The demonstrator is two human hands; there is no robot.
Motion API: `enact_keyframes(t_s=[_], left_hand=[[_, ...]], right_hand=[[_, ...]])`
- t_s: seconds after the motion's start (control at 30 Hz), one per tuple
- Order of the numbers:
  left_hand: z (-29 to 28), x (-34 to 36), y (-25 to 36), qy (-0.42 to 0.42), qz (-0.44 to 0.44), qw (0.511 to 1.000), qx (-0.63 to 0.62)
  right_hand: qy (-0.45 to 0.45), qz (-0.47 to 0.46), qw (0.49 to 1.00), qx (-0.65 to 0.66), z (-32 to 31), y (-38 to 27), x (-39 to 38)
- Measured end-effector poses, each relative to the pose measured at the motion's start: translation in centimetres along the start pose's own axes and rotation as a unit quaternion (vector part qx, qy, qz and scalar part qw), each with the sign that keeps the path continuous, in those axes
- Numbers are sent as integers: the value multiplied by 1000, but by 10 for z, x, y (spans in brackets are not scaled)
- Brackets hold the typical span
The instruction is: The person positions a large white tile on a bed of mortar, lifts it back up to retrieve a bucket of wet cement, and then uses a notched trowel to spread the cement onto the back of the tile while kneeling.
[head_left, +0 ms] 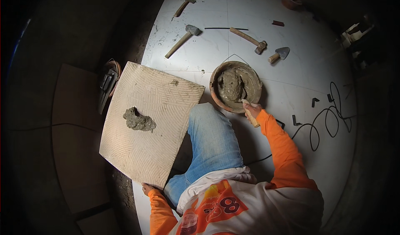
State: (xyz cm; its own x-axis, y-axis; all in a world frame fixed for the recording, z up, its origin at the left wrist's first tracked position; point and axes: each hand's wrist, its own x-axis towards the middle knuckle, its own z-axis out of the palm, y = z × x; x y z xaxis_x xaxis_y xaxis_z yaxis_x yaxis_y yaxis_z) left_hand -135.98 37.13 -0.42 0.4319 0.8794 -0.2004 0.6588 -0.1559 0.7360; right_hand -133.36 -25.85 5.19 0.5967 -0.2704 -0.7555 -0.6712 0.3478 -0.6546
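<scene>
Here, my right hand (251, 109) is closed round the wooden handle of a trowel (249, 112) dipped into the mortar basin (216, 94) on the floor. My left hand (146, 188) grips the tile (166, 110) at its near corner. Tile: stiff, heavy, brittle; hold by the edges. Mortar lump (138, 120): wet, soft.

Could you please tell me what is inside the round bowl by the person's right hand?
The round bowl holds a heap of wet grey mortar. The right hand grips a wooden handle reaching into it; the tool's working end is buried, so its shape cannot be seen.
</scene>
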Motion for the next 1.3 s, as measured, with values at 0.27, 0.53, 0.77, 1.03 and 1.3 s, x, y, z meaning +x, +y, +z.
enact_keyframes(t_s=[0.27, 0.53, 0.77, 1.03, 1.3], left_hand=[[3, 18, -21, -13, 15, 999, -25], [-9, 25, -40, -84, 83, 988, -100], [-4, 8, -39, -34, 65, 988, -132], [8, 14, -51, -18, 37, 975, -216], [6, 17, -49, -7, 16, 996, -83]], right_hand=[[28, -52, 997, -50, -13, -8, -7], [-5, -101, 987, -125, 7, -38, -54], [-126, -144, 958, -216, 100, -107, -109], [-195, -240, 874, -374, 286, -76, -83], [-39, -321, 706, -630, 405, -6, -95]])
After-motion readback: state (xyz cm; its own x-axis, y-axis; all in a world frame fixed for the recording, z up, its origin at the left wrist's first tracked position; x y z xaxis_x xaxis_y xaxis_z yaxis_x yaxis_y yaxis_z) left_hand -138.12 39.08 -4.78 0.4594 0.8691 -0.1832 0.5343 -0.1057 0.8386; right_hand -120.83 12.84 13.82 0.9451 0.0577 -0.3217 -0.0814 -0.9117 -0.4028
